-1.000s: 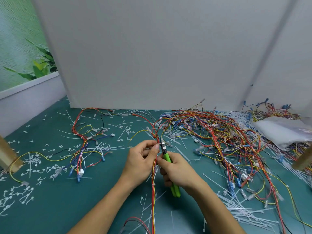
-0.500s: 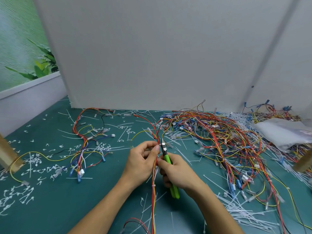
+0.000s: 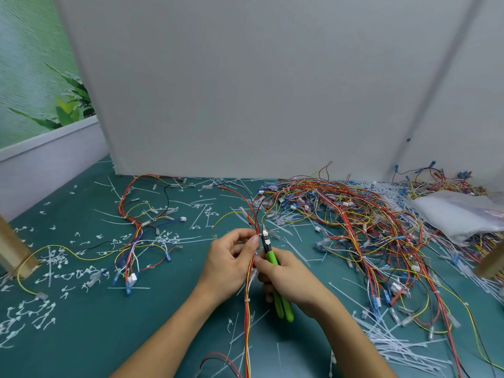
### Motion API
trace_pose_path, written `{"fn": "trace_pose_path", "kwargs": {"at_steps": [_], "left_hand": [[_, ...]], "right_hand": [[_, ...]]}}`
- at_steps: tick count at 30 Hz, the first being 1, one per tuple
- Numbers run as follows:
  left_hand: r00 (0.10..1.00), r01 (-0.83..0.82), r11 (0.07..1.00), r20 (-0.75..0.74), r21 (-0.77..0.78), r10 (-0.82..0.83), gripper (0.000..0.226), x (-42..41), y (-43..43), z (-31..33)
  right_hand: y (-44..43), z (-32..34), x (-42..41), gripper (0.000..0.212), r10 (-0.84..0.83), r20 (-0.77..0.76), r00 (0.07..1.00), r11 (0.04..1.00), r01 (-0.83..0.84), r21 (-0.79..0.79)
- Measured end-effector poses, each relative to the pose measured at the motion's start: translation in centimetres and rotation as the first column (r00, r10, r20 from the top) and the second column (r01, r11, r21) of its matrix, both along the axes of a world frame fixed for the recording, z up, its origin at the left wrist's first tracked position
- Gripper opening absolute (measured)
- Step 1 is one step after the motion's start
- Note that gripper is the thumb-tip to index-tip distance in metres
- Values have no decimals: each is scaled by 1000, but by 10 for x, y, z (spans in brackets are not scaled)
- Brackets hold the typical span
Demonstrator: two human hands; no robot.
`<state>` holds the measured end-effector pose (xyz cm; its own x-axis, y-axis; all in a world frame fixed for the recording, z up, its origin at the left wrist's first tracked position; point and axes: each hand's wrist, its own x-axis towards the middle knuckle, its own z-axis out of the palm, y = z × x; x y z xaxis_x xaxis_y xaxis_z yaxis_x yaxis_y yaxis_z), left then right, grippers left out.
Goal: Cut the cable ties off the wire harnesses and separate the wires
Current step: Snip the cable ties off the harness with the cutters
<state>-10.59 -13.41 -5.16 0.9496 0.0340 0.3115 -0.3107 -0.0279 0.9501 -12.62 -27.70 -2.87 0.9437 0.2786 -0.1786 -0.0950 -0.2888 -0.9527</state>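
Looks midway: pinches harness in left hand, grips cutters in right hand, faces cut ties and a large tangled pile.

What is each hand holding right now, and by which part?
The left hand pinches the wire harness between thumb and fingers, right beside the cutter tips. The right hand grips the green cutters around their handles.

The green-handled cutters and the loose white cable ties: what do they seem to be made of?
Green-handled cutters: the handles look like smooth plastic or rubber sleeves, uniformly bright green; the dark tips are probably metal, but too small to confirm. Loose white cable ties: likely translucent nylon-like plastic, seen as thin, pale, slightly bent strips.
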Motion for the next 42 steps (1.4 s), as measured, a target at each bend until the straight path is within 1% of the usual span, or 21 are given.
{"fn": "trace_pose_path", "kwargs": {"at_steps": [6,10,17,25,30,36,42], "left_hand": [[1000,-13,1000,18,12,13,16,-1,0,3],[1000,-17,1000,22,0,17,14,-2,-1,4],[1000,-25,1000,13,-14,25,14,-1,-1,2],[998,-53,998,21,34,52,14,-1,-1,-2],[998,-48,998,31,26,47,16,-2,-2,0],[998,-53,998,18,16,53,13,-2,-3,-1],[996,-88,996,23,-23,88,14,-2,-6,-1]], "right_hand": [[2,-1,-1,23,-18,1,1000,1000,18,2],[2,0,-2,24,-26,5,1000,999,26,30],[3,4,-3,25,-12,-61,998,995,18,95],[1,5,-3,21,5,-34,999,1000,-5,6],[1,5,-4,25,14,-35,999,999,-13,29],[2,5,-3,25,5,-61,998,998,-1,70],[0,4,-1,23,25,-23,999,999,-24,44]]}}
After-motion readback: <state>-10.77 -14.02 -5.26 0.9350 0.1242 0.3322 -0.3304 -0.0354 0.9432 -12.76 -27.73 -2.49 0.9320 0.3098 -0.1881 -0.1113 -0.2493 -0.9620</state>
